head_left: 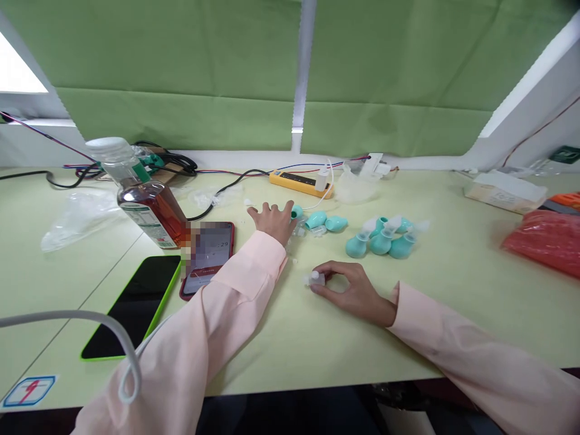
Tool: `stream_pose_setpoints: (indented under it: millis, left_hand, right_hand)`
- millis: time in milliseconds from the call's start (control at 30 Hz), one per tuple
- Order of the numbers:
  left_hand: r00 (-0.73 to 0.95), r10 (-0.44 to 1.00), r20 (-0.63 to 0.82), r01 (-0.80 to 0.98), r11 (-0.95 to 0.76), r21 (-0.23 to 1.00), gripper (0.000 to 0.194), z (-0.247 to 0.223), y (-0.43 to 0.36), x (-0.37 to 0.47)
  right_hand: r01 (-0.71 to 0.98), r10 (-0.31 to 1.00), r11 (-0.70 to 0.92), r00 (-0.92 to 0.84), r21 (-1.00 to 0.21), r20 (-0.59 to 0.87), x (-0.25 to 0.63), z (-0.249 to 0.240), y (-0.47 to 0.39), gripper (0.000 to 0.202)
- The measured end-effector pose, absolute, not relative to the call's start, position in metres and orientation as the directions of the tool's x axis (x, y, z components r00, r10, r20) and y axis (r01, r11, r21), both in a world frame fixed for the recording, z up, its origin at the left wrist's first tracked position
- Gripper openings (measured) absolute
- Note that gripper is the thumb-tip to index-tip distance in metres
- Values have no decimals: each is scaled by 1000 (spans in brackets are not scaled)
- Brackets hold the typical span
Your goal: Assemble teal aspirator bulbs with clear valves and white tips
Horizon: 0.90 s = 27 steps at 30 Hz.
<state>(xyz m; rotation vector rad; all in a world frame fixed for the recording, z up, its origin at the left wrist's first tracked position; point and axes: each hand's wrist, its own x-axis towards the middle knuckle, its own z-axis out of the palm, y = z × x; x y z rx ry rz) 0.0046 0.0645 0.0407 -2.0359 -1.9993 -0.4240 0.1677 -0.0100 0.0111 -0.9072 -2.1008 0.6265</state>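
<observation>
At frame centre the right hand (350,289) pinches a plastic piece (315,277) side-on, likely to keep its top clear, while the left hand (274,223) spreads its fingers beside teal bulbs (316,220).

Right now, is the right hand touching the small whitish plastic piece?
Touching. The head view shows the right hand pinching the small whitish plastic piece between its thumb and fingers.
</observation>
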Motion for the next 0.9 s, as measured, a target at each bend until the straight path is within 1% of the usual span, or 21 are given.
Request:
stream_pose_setpoints:
  millis: [133, 233, 300, 367, 400, 433, 467, 500, 533, 567, 633, 700, 733, 800, 900]
  left_hand:
    - [22, 940, 341, 996, -51, 76, 33, 38, 75, -1]
    - [-8, 928, 373, 992, -39, 120, 39, 44, 70, -4]
    - [-42, 887, 460, 972, -71, 224, 45, 52, 57, -3]
    - [-43, 855, 517, 901, -191, 390, 44, 62, 35, -3]
    - [-14, 857, 516, 814, -290, 504, 44, 67, 23, -3]
    - [-5, 868, 496, 681, -360, 638, 44, 71, 10, -3]
    - [8, 898, 440, 527, -377, 761, 42, 73, -2, -4]
    - [37, 931, 363, 363, -351, 863, 37, 75, -13, -6]
    - [73, 956, 283, 208, -292, 933, 32, 75, -22, -8]
    - [101, 973, 206, 69, -214, 974, 29, 73, -29, -11]
    - [175, 982, 73, -152, -46, 987, 29, 67, -35, -16]
    - [288, 958, -17, -270, 98, 958, 33, 59, -34, -21]
    - [319, 947, -44, -290, 142, 946, 35, 54, -32, -22]
    - [339, 938, -70, -289, 175, 941, 40, 46, -29, -24]
    - [345, 934, -97, -223, 182, 958, 41, 38, -29, -25]
  right_hand:
    - [403, 760, 639, -461, -655, 458, 167, 11, -10, 13]
    - [416, 758, 649, -424, -637, 496, 167, 12, -10, 14]
    - [421, 759, 651, -371, -631, 535, 168, 15, -11, 14]
    - [394, 751, 660, -311, -640, 583, 170, 18, -12, 13]
    - [368, 743, 668, -283, -647, 607, 172, 20, -12, 12]
    - [335, 731, 681, -257, -651, 632, 174, 22, -12, 12]
    - [303, 718, 695, -238, -653, 654, 176, 24, -13, 13]
    - [276, 707, 707, -227, -651, 670, 177, 26, -13, 13]
    - [257, 698, 715, -224, -650, 680, 179, 28, -14, 14]
    - [246, 693, 720, -228, -649, 684, 180, 29, -14, 14]
    - [238, 691, 723, -253, -649, 677, 181, 31, -15, 14]
    - [237, 695, 719, -285, -653, 660, 180, 33, -17, 14]
    - [237, 692, 720, -306, -652, 654, 180, 34, -18, 13]
    - [241, 679, 730, -359, -640, 640, 179, 35, -19, 13]
    - [270, 634, 769, -436, -579, 638, 179, 36, -18, 14]
